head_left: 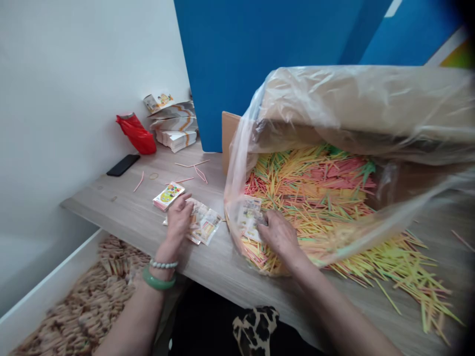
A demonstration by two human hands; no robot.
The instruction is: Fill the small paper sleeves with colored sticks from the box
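My right hand (pixel 279 234) is closed on the edge of a small printed clear packet (pixel 250 216), above the loose coloured sticks (pixel 315 193) at the mouth of a plastic-lined box. My left hand (pixel 179 215) is over the table, its fingers curled and thumb on top; whatever is between the fingers is hidden. Beside and partly beneath it lie several printed clear packets (pixel 210 226), some with coloured sticks showing inside. Just behind the left hand sits a small stack of printed cards (pixel 168 195) with a yellow design on top.
The clear plastic liner (pixel 239 173) spreads around the cardboard box (pixel 229 133). Spilled sticks (pixel 401 267) lie at right. Stacked folded cartons (pixel 176 131), a red bag (pixel 139 136) and a black phone (pixel 123 165) stand at back left. A white bin (pixel 52 279) of tan pieces is below.
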